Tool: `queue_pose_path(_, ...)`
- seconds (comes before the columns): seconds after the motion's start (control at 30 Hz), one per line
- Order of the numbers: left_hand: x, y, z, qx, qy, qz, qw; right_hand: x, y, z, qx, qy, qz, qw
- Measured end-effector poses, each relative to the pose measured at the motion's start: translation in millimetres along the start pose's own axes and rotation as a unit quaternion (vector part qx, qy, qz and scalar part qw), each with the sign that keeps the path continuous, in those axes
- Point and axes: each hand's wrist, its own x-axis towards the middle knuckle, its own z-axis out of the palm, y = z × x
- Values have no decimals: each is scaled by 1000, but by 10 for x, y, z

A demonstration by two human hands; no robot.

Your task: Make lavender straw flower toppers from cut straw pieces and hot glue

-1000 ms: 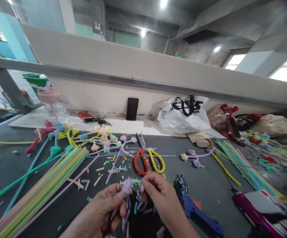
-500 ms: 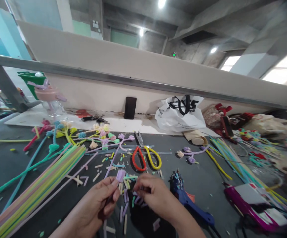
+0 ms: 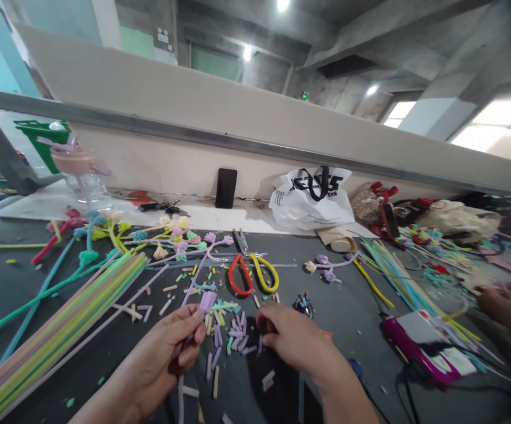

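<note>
My left hand [image 3: 169, 353] is closed on a lilac straw flower [image 3: 206, 301], its stem running down below my fingers. My right hand [image 3: 293, 340] rests on the dark table with fingertips pinched at a heap of short lilac straw pieces [image 3: 236, 338]; what they pinch is too small to name. Just beyond lie scissors with one red and one yellow handle [image 3: 252, 272]. A blue glue gun [image 3: 305, 306] lies partly hidden behind my right hand.
A bundle of long pastel straws [image 3: 56, 333] lies at left, finished straw flowers [image 3: 171, 238] behind. A white bag [image 3: 311, 203], a black phone [image 3: 226, 188] and a pink-lidded bottle [image 3: 81, 174] stand at the back. Another person's hand [image 3: 505, 300] works at right by a magenta tool [image 3: 418, 347].
My right hand dropped from the flower to the straw pieces on the table. My left hand keeps the flower. Another person's hand has come into view at right.
</note>
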Motion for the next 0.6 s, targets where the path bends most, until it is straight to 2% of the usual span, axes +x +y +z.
queue_pose_path(0.17, 4, -2, 1, 8, 5, 2, 1000, 27, 22, 66, 2, -32, -50, 998)
queue_pose_path(0.37, 20, -20, -9, 9, -9, 4, 1000, 62, -42, 45, 130, 29, -81, 988)
queue_pose_path(0.5, 32, -44, -5, 17, -16, 0, 1000, 100, -97, 107, 123, 8, -124, 985)
queue_pose_path(0.6, 31, -62, -5, 12, -10, -6, 1000, 114, -150, 100, 137, 88, -84, 983)
